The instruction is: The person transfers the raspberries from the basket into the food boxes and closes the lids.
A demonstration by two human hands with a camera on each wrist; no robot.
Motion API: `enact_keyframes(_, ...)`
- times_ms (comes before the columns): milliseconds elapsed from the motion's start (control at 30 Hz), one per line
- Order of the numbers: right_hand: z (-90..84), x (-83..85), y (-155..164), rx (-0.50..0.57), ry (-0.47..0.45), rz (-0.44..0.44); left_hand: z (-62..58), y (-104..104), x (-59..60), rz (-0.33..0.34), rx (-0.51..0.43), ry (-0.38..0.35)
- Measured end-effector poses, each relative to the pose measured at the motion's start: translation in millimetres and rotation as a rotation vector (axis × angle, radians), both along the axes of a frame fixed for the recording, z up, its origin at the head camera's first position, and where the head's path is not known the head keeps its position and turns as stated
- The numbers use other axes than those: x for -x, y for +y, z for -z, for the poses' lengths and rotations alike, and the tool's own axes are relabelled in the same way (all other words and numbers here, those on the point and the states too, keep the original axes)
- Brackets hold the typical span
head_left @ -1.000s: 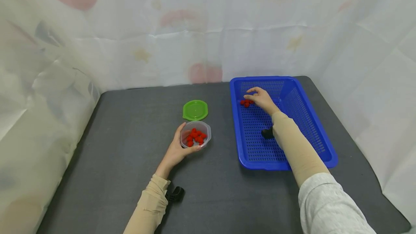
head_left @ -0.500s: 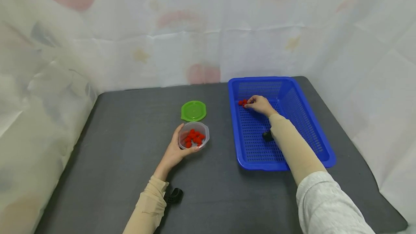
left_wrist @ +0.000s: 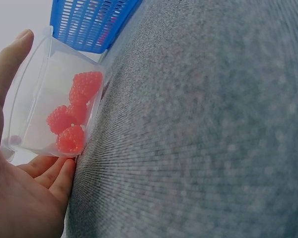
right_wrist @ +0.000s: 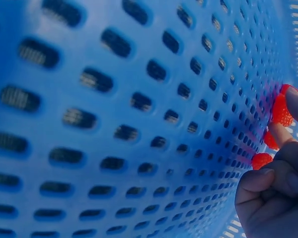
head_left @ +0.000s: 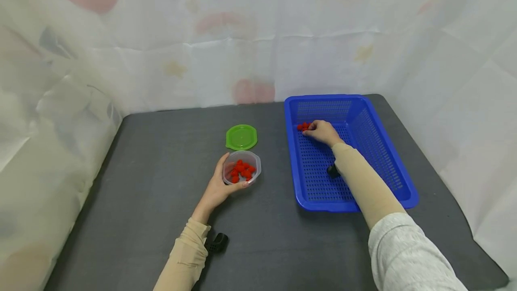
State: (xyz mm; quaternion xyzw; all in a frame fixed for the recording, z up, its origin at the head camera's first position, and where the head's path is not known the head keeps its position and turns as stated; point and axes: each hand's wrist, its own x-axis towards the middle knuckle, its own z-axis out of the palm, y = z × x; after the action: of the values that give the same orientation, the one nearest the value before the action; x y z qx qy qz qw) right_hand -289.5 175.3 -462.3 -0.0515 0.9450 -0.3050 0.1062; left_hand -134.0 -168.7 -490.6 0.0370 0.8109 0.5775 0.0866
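Few raspberries (head_left: 304,126) sit at the right hand (head_left: 322,131) fingertips in the blue basket (head_left: 397,174); pinch one gently, don't squash it. Left hand (head_left: 218,185) cups the plastic container (head_left: 242,167).

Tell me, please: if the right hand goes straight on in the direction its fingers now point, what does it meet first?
The right hand points toward the basket's far left corner. First come the red berries at its fingertips; it seems to touch them already. Behind them stands the left wall of the blue basket, though depth is hard to judge.
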Motion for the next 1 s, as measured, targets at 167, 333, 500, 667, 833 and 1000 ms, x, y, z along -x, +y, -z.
enact_keyframes(167,-0.4,-0.4,-2.0,0.013,-0.007,-0.001,0.3,-0.1,0.1,0.002,-0.008,0.004)
enact_keyframes(333,-1.6,0.8,-4.2,0.038,-0.006,-0.009,1.5,-0.7,0.7,-0.002,-0.005,0.001)
enact_keyframes(500,-6.1,1.7,-3.5,0.074,-0.017,-0.009,1.6,-0.7,1.5,-0.005,-0.009,-0.009)
enact_keyframes(667,-14.7,0.3,-1.9,0.096,-0.014,-0.012,0.1,-0.4,1.5,0.002,-0.007,-0.02)
enact_keyframes(833,-27.1,-1.4,-4.4,0.104,0.017,-0.019,-12.8,2.2,-1.9,0.004,-0.027,-0.05)
enact_keyframes(1000,-37.8,-0.5,-7.5,0.112,0.047,-0.027,-26.9,5.9,-7.7,0.014,-0.022,-0.05)
